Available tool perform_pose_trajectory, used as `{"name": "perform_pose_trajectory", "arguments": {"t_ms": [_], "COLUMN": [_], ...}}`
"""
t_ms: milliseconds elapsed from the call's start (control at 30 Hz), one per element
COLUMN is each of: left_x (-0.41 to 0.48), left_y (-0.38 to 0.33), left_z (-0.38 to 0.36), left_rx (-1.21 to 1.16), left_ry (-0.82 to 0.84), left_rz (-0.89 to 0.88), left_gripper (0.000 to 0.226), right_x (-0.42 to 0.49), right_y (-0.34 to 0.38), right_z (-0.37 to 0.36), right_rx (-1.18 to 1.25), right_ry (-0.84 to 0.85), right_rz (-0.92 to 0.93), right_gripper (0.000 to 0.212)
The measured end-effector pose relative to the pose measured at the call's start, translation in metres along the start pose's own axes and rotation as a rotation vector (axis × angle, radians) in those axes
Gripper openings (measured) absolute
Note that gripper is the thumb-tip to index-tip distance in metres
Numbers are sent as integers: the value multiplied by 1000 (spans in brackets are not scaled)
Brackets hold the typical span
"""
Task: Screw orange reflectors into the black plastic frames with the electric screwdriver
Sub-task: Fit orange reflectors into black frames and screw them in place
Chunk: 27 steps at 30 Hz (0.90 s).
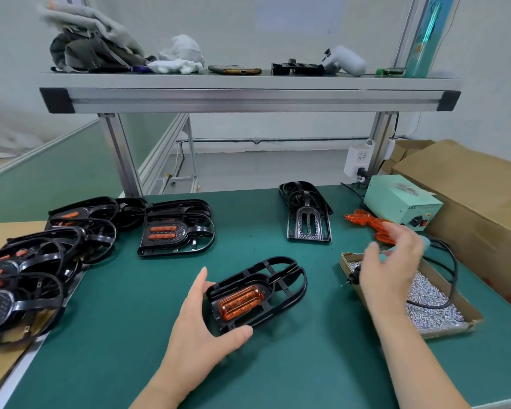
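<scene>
Head view: the orange reflector [241, 302] sits inside our black frame [304, 286]. Left hand [198, 329] grips the frame's end; right hand [393, 270] hovers, fingers spread.

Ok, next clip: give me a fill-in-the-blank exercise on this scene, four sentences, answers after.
1. The left hand grips a frame whose reflector is coloured ___.
2. The box under the right hand is filled with ___.
3. The finished frames lie on the ___ side of the mat.
4. The phone lies up on the ___.

Missing words: orange; screws; left; shelf.
</scene>
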<state>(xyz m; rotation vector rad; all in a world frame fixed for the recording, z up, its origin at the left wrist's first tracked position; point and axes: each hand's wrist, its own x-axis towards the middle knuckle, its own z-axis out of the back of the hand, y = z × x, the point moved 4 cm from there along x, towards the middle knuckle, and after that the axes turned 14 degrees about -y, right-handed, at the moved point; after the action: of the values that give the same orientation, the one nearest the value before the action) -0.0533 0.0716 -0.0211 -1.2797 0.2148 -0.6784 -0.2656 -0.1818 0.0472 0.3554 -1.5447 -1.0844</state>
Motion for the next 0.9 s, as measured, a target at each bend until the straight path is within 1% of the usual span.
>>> {"name": "perform_pose_trajectory", "arguments": {"t_ms": [67, 133, 167, 200, 267, 367, 433, 533, 667, 767, 833, 900], "left_x": [2, 3, 4, 5, 5, 6, 6, 6, 6, 7, 8, 9], "left_y": [1, 2, 3, 3, 4, 2, 1, -1, -2, 1, 2, 1], "left_z": [1, 3, 4, 5, 6, 6, 7, 9, 10, 11, 12, 12], "left_rx": [-63, -125, -156, -186, -237, -264, -270, -285, -291, -315, -333, -334], "left_ry": [-14, -28, -38, -47, -62, -76, -87, -116, -132, -168, -193, -179], "left_rz": [23, 51, 68, 82, 96, 99, 102, 120, 133, 161, 164, 142], "left_gripper": [120, 116, 114, 113, 110, 107, 106, 101, 77, 72, 65, 57], "right_x": [-21, -50, -66, -79, -99, -110, -114, -118, -119, -123, -129, -133], "right_y": [26, 47, 54, 58, 60, 58, 58, 58, 55, 46, 38, 34], "right_z": [-8, -19, -25, -32, -41, -51, -58, -66, -80, -89, -91, -92], "right_rx": [91, 170, 205, 236, 298, 373, 398, 414, 413, 388, 369, 340], "right_ry": [131, 330, 443, 548, 679, 712, 708, 692, 720, 744, 738, 739], "right_rz": [173, 305, 326, 309, 198, -31, -124, -190, -295, -366, -422, -444], "right_gripper": [47, 61, 69, 75, 80, 70, 63, 58, 69, 70, 67, 55]}}
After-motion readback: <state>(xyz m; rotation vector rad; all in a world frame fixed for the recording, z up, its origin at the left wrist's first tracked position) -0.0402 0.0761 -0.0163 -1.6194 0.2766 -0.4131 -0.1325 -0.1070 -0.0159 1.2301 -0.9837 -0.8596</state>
